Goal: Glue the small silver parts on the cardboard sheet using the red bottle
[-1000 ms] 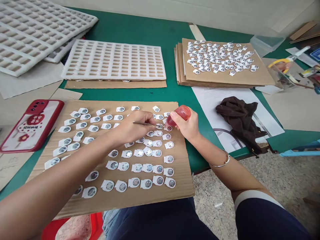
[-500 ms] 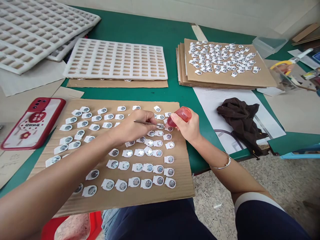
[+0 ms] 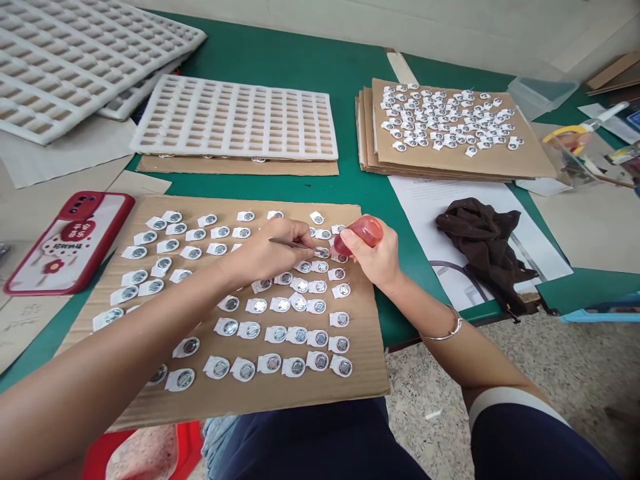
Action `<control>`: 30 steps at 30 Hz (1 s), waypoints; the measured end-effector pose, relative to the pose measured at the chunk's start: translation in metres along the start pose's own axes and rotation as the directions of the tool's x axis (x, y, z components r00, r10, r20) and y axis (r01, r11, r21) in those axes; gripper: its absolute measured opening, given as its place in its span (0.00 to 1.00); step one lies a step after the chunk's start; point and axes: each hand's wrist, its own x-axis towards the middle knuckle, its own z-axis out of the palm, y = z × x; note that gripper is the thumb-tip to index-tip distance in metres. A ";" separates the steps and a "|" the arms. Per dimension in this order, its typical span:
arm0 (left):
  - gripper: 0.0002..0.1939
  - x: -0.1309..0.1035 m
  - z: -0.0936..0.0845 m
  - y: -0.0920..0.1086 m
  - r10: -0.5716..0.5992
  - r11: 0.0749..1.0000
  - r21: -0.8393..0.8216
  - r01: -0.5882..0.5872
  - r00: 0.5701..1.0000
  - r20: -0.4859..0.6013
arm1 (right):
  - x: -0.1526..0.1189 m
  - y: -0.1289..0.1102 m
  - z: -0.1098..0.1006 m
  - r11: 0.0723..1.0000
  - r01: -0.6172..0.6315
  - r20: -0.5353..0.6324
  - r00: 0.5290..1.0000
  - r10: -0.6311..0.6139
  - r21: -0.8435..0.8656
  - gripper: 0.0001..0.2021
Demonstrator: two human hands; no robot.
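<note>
My left hand (image 3: 273,250) is closed around thin metal tweezers (image 3: 290,243), whose tips point right at a small round silver part on a white tab (image 3: 323,253). In my right hand (image 3: 384,257) is a red translucent squeeze bottle (image 3: 367,231), tilted with its lower end toward the same part. The bottle's tip is too small to make out clearly. Both hands are over a sheet of cardboard (image 3: 280,395) bearing rows of such parts. My left forearm hides some of them.
White slotted trays (image 3: 235,120) lie at the back left, above a red-cased phone (image 3: 70,243). At the back right is a cardboard stack (image 3: 530,157) carrying more parts. A dark cloth (image 3: 480,247) rests on printed paper (image 3: 415,207); yellow-handled scissors (image 3: 565,131) are farther right.
The view has shifted very slightly. Both hands keep almost the same place over the same part, still holding the tweezers and the red bottle.
</note>
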 end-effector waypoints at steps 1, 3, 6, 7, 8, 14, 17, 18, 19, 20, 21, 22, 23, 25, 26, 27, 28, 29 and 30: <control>0.06 0.000 0.000 0.000 -0.002 1.000 -0.012 0.002 1.000 0.000 | 0.000 0.000 0.000 1.000 0.003 0.001 1.000 -0.003 -0.003 0.15; 0.06 0.001 0.000 0.000 -0.010 0.999 -0.039 0.010 1.000 0.010 | 0.000 0.000 0.000 1.000 0.013 0.008 1.000 -0.013 -0.007 0.14; 0.06 0.002 -0.001 0.001 -0.042 0.994 -0.095 0.045 0.999 0.027 | -0.001 0.000 0.001 1.000 0.019 0.014 1.000 -0.019 -0.002 0.14; 0.06 0.003 -0.001 0.002 -0.056 0.992 -0.110 0.059 0.998 0.029 | -0.001 0.001 0.001 1.000 0.017 0.014 1.000 -0.017 0.001 0.14; 0.06 0.003 -0.002 0.002 -0.067 0.990 -0.122 0.070 0.997 0.027 | -0.001 0.001 0.001 1.000 0.014 0.013 1.000 -0.014 0.006 0.14; 0.05 0.006 -0.005 0.005 -0.070 0.987 -0.143 0.071 0.997 0.010 | -0.002 0.002 0.001 0.999 0.000 0.028 1.000 -0.001 0.038 0.12; 0.05 0.006 -0.006 0.006 -0.070 0.987 -0.146 0.070 0.998 0.004 | -0.002 0.002 0.001 0.999 -0.007 0.031 0.999 0.005 0.047 0.12; 0.05 0.006 -0.006 0.006 -0.068 0.988 -0.142 0.068 0.998 -0.001 | -0.002 0.002 0.001 0.999 -0.008 0.035 0.999 0.006 0.049 0.12; 0.05 0.006 -0.006 0.006 -0.066 0.989 -0.135 0.065 0.998 -0.005 | -0.002 0.002 0.001 0.999 -0.009 0.038 0.999 0.008 0.048 0.12; 0.05 0.006 -0.006 0.006 -0.063 0.990 -0.125 0.062 0.998 -0.007 | -0.002 0.002 0.001 0.999 -0.010 0.039 0.999 0.008 0.046 0.12; 0.05 0.006 -0.006 0.006 -0.060 0.991 -0.118 0.059 0.998 -0.006 | -0.003 0.002 0.001 0.999 -0.009 0.041 0.999 0.007 0.044 0.12; 0.05 0.006 -0.006 0.005 -0.058 0.992 -0.115 0.057 0.998 -0.001 | -0.003 0.001 0.001 0.999 -0.007 0.043 0.999 0.005 0.043 0.12; 0.05 0.006 -0.006 0.005 -0.057 0.992 -0.116 0.057 0.998 0.004 | -0.003 0.001 0.002 0.999 -0.004 0.045 0.999 0.002 0.043 0.12; 0.06 0.006 -0.006 0.004 -0.060 0.990 -0.125 0.061 0.998 0.009 | -0.003 0.001 0.002 0.999 0.003 0.049 0.999 -0.005 0.044 0.12; 0.06 0.006 -0.006 0.004 -0.066 0.990 -0.127 0.066 0.998 0.008 | -0.002 0.001 0.002 0.999 0.006 0.050 0.999 -0.008 0.043 0.12; 0.06 0.006 -0.006 0.004 -0.073 0.989 -0.129 0.072 0.997 0.004 | -0.002 0.001 0.002 0.999 0.008 0.051 0.999 -0.010 0.043 0.12; 0.06 0.006 -0.007 0.004 -0.079 0.989 -0.129 0.079 0.997 0.001 | -0.002 0.000 0.002 0.999 0.010 0.051 0.999 -0.012 0.041 0.11; 0.06 0.006 -0.007 0.004 -0.085 0.988 -0.128 0.084 0.996 -0.001 | -0.002 0.001 0.002 0.999 0.011 0.051 0.999 -0.013 0.040 0.11; 0.06 0.006 -0.007 0.004 -0.089 0.988 -0.126 0.088 0.996 0.001 | -0.003 0.001 0.002 0.999 0.012 0.052 0.999 -0.014 0.039 0.11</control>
